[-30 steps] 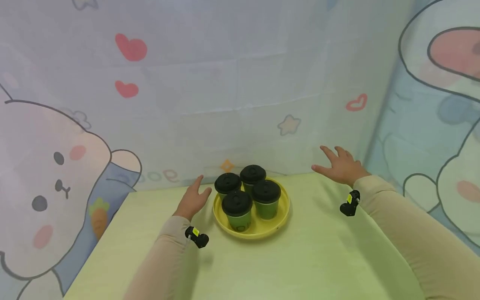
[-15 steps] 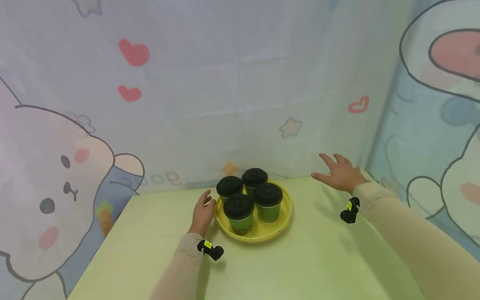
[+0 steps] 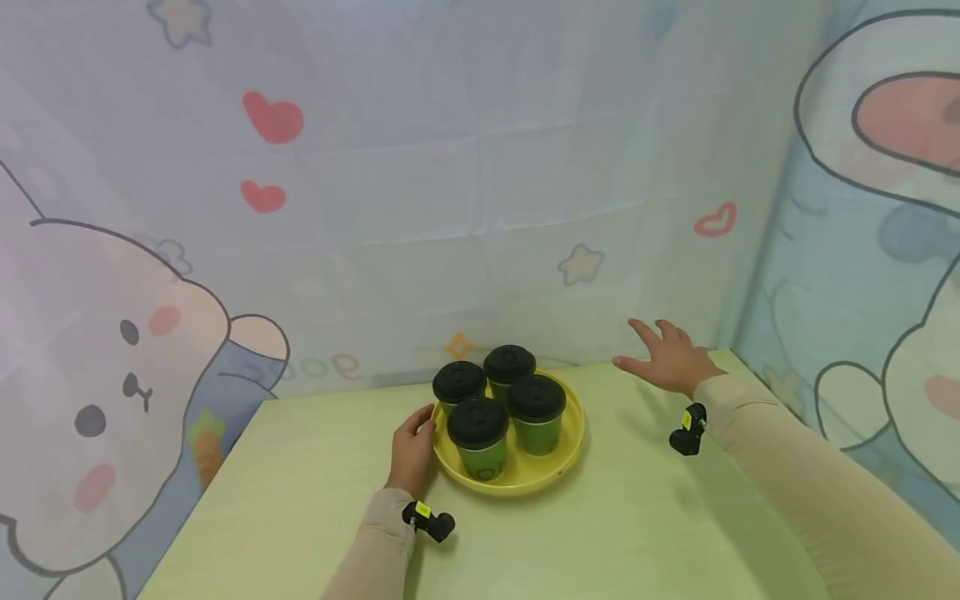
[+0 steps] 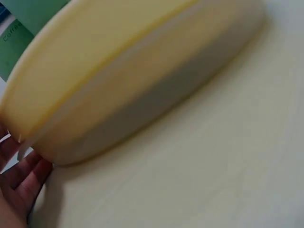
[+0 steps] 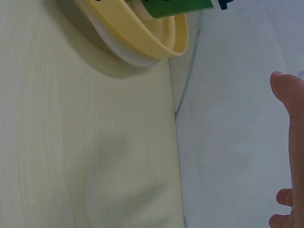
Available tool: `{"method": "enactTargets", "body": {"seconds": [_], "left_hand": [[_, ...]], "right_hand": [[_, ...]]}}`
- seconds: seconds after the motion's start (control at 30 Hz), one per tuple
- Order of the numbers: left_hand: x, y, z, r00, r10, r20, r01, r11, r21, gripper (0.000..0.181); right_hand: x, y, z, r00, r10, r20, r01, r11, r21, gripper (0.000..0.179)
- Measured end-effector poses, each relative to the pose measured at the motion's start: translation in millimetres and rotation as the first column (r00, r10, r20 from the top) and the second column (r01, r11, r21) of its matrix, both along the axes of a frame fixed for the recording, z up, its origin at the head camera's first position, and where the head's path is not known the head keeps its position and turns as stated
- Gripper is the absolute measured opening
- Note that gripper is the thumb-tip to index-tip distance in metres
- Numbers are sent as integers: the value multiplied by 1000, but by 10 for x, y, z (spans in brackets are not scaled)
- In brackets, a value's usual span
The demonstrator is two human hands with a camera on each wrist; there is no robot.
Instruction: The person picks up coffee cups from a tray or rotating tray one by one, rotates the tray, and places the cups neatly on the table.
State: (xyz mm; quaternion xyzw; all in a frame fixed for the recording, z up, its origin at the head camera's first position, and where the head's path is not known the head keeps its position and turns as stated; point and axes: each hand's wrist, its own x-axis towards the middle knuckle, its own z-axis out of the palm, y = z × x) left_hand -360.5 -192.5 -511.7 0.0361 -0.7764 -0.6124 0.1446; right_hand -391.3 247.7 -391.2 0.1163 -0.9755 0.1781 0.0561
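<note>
A round yellow tray [image 3: 525, 479] with a raised rim sits on the table near the back wall. Several green paper cups with black lids stand upright on it, among them a front-left cup [image 3: 482, 458] and a right cup [image 3: 537, 433]. My left hand [image 3: 411, 454] grips the tray's left rim with curled fingers. In the left wrist view, its fingers [image 4: 29, 178] reach against and under the rim. Well to the right of the tray, my right hand [image 3: 671, 362] hovers above the table, fingers spread, touching nothing.
The pale yellow-green table [image 3: 600, 533] meets a hanging cloth backdrop [image 3: 420, 208] printed with hearts, stars and cartoon animals, just behind the tray. A second printed cloth [image 3: 847, 308] bounds the right side. Small black cameras are worn on both wrists.
My left hand has moved right and toward me onto the tray's rim, and its fingers have curled there. My right hand stays spread in nearly the same place. The tray and cups look unmoved.
</note>
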Motion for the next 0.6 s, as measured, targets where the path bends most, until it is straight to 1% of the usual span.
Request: {"method": "enactTargets", "body": {"seconds": [0.13, 0.27, 0.37, 0.43, 0.6], "left_hand": [[-5, 13, -43, 1000, -6, -30, 6, 1000, 12, 41], [1, 20, -85, 999, -6, -53, 6, 1000, -1, 41], [9, 8, -127, 999, -4, -47, 3, 1000, -14, 41], [14, -1, -147, 999, -2, -44, 1, 1000, -27, 41], [25, -1, -133, 999, -1, -41, -1, 999, -44, 41]], "right_hand": [[-45, -47, 47, 1000, -8, 13, 8, 1000, -21, 98], [-75, -136, 113, 1000, 3, 18, -3, 1000, -29, 99], [-82, -243, 188, 999, 32, 22, -31, 999, -39, 97], [-80, -332, 255, 998, 59, 31, -57, 996, -68, 95], [-73, -570, 454, 990, 127, 58, -117, 980, -159, 93]]}}
